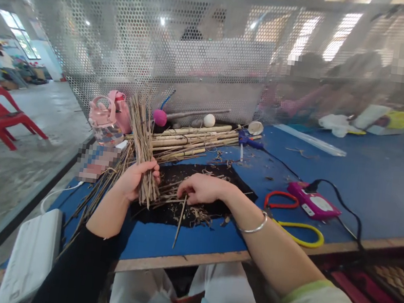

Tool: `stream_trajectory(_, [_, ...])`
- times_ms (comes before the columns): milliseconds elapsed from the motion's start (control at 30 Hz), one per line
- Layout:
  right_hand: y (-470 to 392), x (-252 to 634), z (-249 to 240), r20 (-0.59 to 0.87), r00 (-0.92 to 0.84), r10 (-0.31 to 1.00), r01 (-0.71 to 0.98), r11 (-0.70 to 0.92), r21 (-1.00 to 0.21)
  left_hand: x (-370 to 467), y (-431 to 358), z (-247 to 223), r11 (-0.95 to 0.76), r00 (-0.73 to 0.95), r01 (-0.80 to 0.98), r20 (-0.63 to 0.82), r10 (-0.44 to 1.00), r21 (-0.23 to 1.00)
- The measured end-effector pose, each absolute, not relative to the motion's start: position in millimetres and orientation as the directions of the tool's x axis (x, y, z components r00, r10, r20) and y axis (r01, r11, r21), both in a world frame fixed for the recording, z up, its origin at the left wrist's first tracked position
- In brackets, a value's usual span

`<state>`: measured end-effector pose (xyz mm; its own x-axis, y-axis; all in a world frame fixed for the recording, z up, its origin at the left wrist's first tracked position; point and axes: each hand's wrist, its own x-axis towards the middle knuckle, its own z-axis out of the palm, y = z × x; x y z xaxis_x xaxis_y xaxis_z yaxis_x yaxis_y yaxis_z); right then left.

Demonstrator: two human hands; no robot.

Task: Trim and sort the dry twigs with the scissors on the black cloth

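My left hand [140, 178] is wrapped round an upright bundle of thin brown sticks [141, 134]. To its right, over a black cloth [242, 183], my right hand [199, 189] pinches a single short stick [180, 222] that slants down toward the table's front edge. Loose twigs and bark scraps [197, 215] lie on the cloth beneath and around my right hand. More long thin sticks [99, 193] lie on the blue table left of my left hand.
Behind the cloth lie thicker pale sticks [197, 133] and a blue glue gun [249, 140]. Red-and-yellow-handled scissors [300, 234] and a magenta device [313, 202] with a cable are at right. A pink-topped bottle [106, 122] and white power strip [33, 253] stand at left.
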<state>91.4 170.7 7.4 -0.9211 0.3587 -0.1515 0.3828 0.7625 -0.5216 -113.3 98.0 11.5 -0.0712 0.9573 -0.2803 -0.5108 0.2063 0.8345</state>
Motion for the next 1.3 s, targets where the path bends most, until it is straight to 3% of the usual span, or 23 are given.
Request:
stream_trajectory(100, [168, 84, 1, -0.152, -0.905, 0.398, 0.423, 0.799, -0.427, -111, 98, 14, 0.193, -0.079, -0.571, -0.288, 0.954, 0.798])
stream_trajectory(200, [172, 83, 0, -0.059, -0.893, 0.447, 0.434, 0.815, -0.385, -110, 98, 15, 0.142, -0.088, -0.607, -0.243, 0.966, 0.782])
stream_trajectory(300, [179, 88, 3, 0.107, -0.853, 0.511, 0.456, 0.829, -0.324, -111, 98, 12, 0.194, -0.030, -0.582, -0.260, 0.965, 0.789])
stream_trajectory(467, [179, 92, 6, 0.418, -0.694, 0.586, 0.549, 0.806, -0.219, -107, 97, 6, 0.361, 0.035, -0.370, -0.376, 0.926, 0.856])
stream_trajectory(667, [167, 78, 3, 0.520, -0.606, 0.602, 0.605, 0.773, -0.189, -85, 93, 4, 0.318, 0.086, -0.143, -0.309, 0.947, 0.937])
stream_trajectory(767, [167, 78, 4, 0.579, -0.547, 0.605, 0.540, 0.783, -0.308, -84, 90, 7, 0.258, 0.084, -0.189, -0.247, 0.965, 0.947])
stream_trajectory(833, [172, 85, 6, 0.509, -0.570, 0.645, 0.525, 0.762, -0.378, -89, 89, 11, 0.182, 0.034, -0.276, -0.180, 0.983, 0.944])
stream_trajectory(967, [187, 105, 9, -0.075, -0.796, 0.600, 0.586, 0.736, -0.338, -108, 89, 20, 0.065, -0.165, -0.398, -0.141, 0.976, 0.915])
stream_trajectory(1033, [193, 109, 7, -0.239, -0.780, 0.578, 0.626, 0.730, -0.276, -116, 89, 22, 0.048, -0.240, -0.426, -0.164, 0.957, 0.904])
stream_trajectory(1133, [197, 107, 0, -0.204, -0.749, 0.630, 0.662, 0.724, -0.192, -123, 90, 21, 0.012, -0.257, -0.474, -0.151, 0.955, 0.880])
stream_trajectory(1300, [199, 106, 0, -0.158, -0.776, 0.611, 0.631, 0.744, -0.221, -126, 94, 18, 0.051, -0.218, -0.516, -0.188, 0.958, 0.855])
